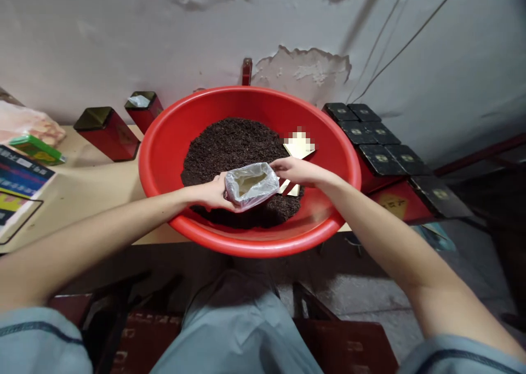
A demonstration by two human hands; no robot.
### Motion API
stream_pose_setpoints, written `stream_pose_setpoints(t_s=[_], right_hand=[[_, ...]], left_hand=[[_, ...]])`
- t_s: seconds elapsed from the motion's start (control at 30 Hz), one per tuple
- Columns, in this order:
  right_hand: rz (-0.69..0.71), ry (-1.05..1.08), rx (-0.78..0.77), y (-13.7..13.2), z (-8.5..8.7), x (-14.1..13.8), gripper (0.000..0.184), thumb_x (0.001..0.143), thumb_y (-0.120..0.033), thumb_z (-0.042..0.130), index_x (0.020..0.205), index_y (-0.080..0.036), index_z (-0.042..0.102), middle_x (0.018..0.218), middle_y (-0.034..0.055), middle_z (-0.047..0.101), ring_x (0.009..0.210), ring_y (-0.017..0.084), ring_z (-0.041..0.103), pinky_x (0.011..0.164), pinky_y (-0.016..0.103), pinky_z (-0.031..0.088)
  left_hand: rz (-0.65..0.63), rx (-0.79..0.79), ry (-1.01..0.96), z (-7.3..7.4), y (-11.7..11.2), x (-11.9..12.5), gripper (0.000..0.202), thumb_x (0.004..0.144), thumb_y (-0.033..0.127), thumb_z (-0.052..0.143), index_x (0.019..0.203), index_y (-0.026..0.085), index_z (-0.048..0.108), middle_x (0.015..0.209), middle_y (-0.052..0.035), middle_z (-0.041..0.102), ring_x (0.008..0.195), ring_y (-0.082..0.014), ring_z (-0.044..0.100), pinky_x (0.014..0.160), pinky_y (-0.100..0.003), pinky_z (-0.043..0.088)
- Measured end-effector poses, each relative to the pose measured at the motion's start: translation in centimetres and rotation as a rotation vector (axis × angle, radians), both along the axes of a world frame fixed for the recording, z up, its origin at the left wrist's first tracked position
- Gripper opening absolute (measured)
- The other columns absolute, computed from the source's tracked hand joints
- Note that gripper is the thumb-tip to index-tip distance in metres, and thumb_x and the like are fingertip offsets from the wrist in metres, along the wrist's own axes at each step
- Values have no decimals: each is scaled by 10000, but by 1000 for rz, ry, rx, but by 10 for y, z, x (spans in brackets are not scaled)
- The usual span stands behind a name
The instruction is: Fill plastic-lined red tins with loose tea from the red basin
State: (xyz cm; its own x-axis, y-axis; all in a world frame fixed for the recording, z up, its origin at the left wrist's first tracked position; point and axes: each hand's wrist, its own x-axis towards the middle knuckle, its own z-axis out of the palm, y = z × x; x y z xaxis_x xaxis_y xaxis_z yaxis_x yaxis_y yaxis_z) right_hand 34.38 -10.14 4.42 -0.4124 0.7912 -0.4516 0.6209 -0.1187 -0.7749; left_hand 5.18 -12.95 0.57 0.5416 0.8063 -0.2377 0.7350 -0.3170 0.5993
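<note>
**Left hand [213, 193] on the bag [250, 185], right hand [298, 171] on the card [289, 187]**

Both your hands are over the red basin [172, 138], close together with only the bag between them. Your left hand is wrapped around the bag's left side from below and grips it firmly. The bag is clear plastic with its mouth open and turned up towards you. Something pale shows inside it, but you cannot tell what. It hangs just above the near half of the tea [234, 143].

Your right hand is closed on a gold card that sticks out above and below the fingers. The card's lower corner reaches the tea just right of the bag. Your fingertips lie at the bag's right rim; whether they touch it cannot be told.

The tea is a dark loose heap that fills the bottom of the basin. The basin sits on the beige worktop [90, 187], and its near rim overhangs your lap.

Left of the basin stand two red tins, tilted in this view. The nearer tin [107, 132] is lidded and the farther one [144, 109] has something pale at its top. Further left lie a green box [36, 149] and a printed sheet [18, 185]. Right of the basin, a block of black-lidded tins [382, 146] is packed side by side and touches the basin's rim. A peeling wall [123, 34] stands behind everything.
</note>
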Motion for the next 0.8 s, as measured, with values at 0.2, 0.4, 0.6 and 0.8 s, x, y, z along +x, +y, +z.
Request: stream_pose_setpoints(t_s=[0.2, 0.4, 0.6, 0.8], right_hand=[[-134, 109, -292, -18, 27, -3, 481, 837, -82, 709, 1278, -244, 606, 892, 5, 750, 803, 195, 775, 802, 382, 718], [-205, 225, -316, -15, 28, -2, 394, 913, -207, 713, 1277, -245, 565, 826, -11, 720, 744, 209, 774, 789, 439, 725], [-124, 179, -251, -16, 18, -2, 562, 773, 14, 682, 1273, -211, 556, 808, -22, 739, 736, 187, 782, 842, 386, 717], [-161, 10, -169, -16, 0, -14, 582, 748, 119, 665, 1228, -196, 571, 836, -12, 760, 717, 173, 781, 759, 324, 710]], left_hand=[[-13, -63, 186, -4, -3, 4, 1154, 738, 584, 856, 1712, 185, 382, 1757, -173, 425, 1577, -365, 470, 1278, -365, 399], [31, -32, 309, -6, -2, 5, 952, 725, 653, 869, 1546, 255, 595, 1432, -107, 753, 1295, -350, 710, 1031, -338, 542], [15, -14, 260, -9, -1, 7, 923, 705, 613, 893, 1511, 255, 623, 1379, -88, 781, 1261, -335, 726, 1007, -318, 543], [-4, -7, 218, -12, 1, 6, 881, 694, 547, 914, 1478, 251, 642, 1362, -81, 791, 1215, -318, 739, 1004, -311, 542]])
